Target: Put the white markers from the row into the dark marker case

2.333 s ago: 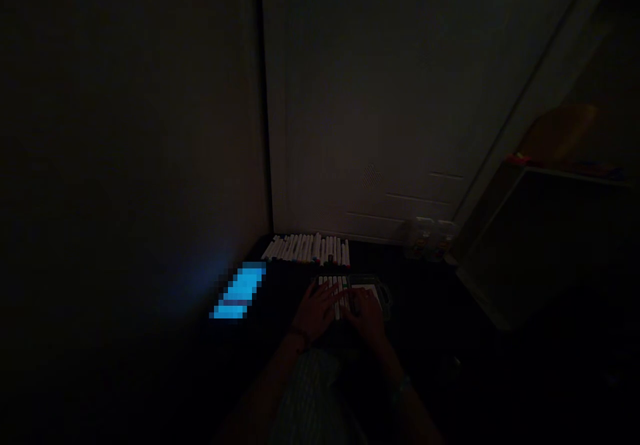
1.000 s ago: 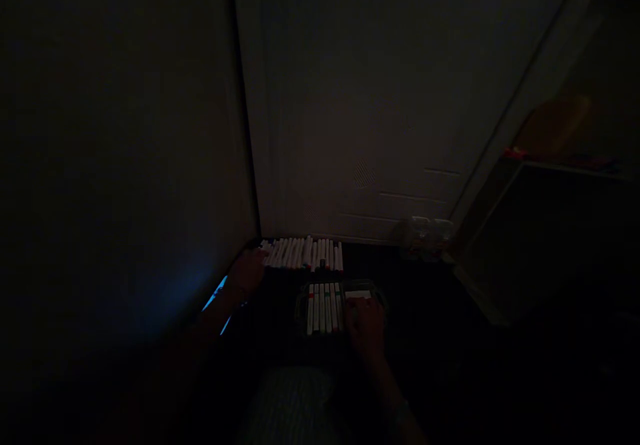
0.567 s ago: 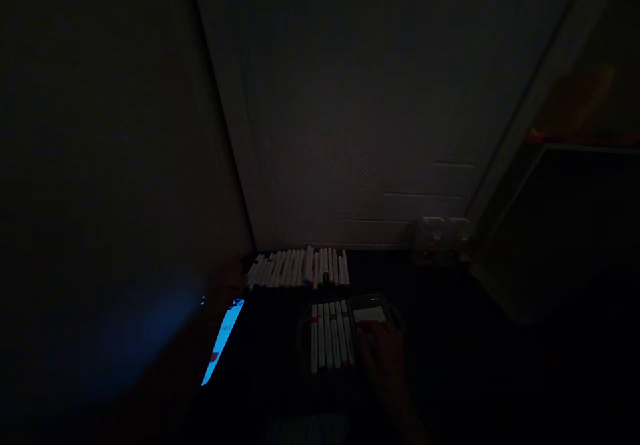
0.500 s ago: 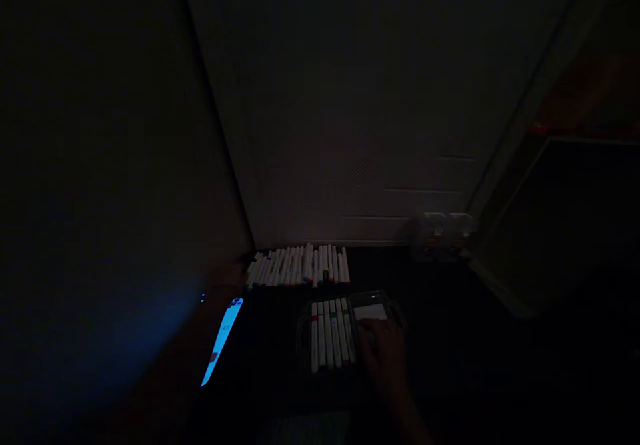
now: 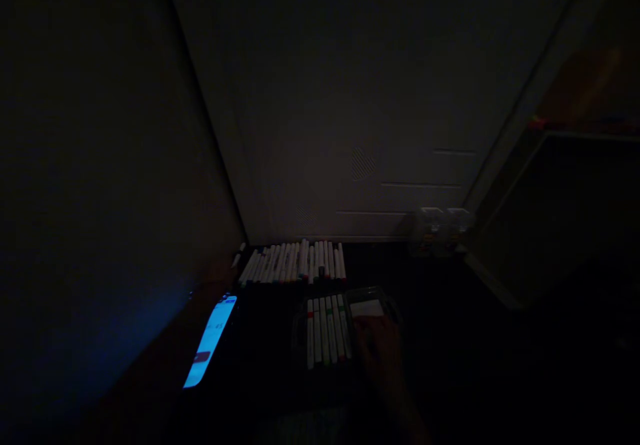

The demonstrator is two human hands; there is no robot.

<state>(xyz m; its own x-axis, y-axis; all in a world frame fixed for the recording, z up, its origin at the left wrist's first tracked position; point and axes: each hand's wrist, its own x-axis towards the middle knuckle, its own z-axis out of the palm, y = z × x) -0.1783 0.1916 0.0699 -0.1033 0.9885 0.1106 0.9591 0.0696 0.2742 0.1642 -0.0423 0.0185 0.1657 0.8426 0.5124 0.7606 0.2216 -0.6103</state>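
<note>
Clear marker case (image 5: 370, 294) lies touching the right hand (image 5: 381, 346).

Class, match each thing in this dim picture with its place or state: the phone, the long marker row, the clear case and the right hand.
Things:
1. phone
2. marker row
3. clear case
4. right hand

Places or states:
A. lies along the foot of the wall
B. rests at the case's right side
C. screen glows blue
D. holds a few markers side by side

Pairs: 1-C, 2-A, 3-D, 4-B
</note>
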